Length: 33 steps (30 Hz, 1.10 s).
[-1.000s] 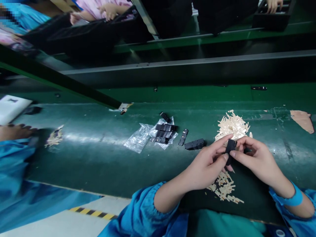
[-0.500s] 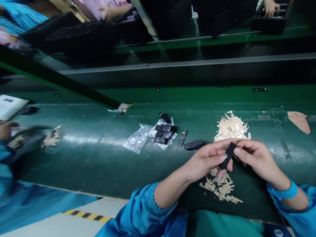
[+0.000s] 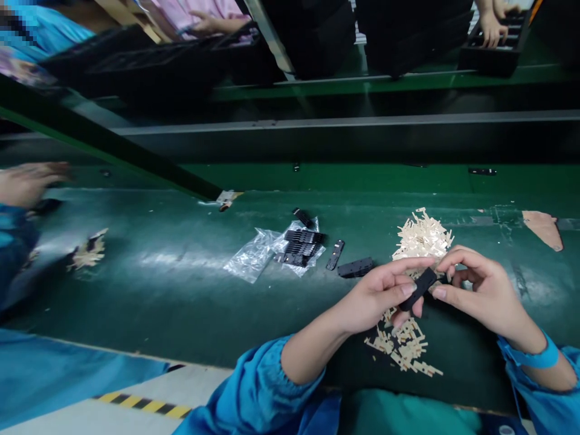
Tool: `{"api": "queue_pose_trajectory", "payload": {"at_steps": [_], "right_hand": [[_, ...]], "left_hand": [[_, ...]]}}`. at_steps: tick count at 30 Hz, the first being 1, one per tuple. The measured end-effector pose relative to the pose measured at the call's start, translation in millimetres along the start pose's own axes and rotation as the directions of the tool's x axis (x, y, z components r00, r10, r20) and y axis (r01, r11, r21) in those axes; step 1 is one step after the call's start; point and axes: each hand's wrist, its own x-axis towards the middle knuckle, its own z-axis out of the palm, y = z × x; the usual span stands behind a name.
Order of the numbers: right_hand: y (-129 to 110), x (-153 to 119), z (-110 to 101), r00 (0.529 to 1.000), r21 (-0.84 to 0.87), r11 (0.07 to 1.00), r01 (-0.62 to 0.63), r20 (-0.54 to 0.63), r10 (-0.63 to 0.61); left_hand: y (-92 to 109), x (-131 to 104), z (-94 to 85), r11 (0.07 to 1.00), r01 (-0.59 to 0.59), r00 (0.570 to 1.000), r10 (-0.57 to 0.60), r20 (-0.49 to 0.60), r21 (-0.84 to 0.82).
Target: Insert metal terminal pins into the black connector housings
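Note:
My left hand (image 3: 378,296) is closed round a black plastic part (image 3: 418,290), its thumb on top. At the part's upper right end, the curled fingers of my right hand (image 3: 478,287) pinch a small dark piece (image 3: 444,279), too small to make out. Behind the hands lies a heap of cream-coloured pieces (image 3: 422,235), and a smaller scatter of them (image 3: 410,347) lies below. Left of my hands are a black block-like part (image 3: 356,267), a narrow black part (image 3: 335,254) and a stack of black parts (image 3: 301,246) on clear plastic bags (image 3: 254,257).
A co-worker's hand (image 3: 27,184) and blue sleeve are at the far left, near another small pile (image 3: 89,251). A green beam (image 3: 136,163) slants down to the bench. Black trays (image 3: 149,66) and other people's hands are across the back. A brown scrap (image 3: 542,228) lies right.
My right hand has shifted slightly right, its fingers more curled, and a dark piece shows between them. The black part is tilted flatter. The co-worker's hand at the left has moved up.

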Motion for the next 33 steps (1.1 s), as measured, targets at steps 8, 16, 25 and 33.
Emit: {"api": "queue_pose_trajectory", "payload": {"at_steps": [8, 16, 25, 33], "right_hand": [[-1, -2, -4, 0.999, 0.041, 0.998, 0.045, 0.009, -0.045], [1, 0, 0, 0.998, 0.098, 0.995, -0.015, 0.055, 0.010], [-6, 5, -9, 0.724, -0.048, 0.951, -0.307, 0.636, 0.266], [11, 100, -60, 0.894, -0.096, 0.911, -0.401, -0.260, 0.366]], "left_hand": [[-2, 0, -1.7, 1.000, -0.003, 0.999, 0.004, 0.052, -0.018], [1, 1, -5.0, 0.997, 0.063, 0.991, -0.057, 0.118, -0.048], [21, -9, 0.0, 0.849, 0.086, 0.979, -0.170, 0.116, 0.522], [47, -33, -19.6, 0.206, 0.100, 0.836, 0.514, -0.194, 0.973]]}}
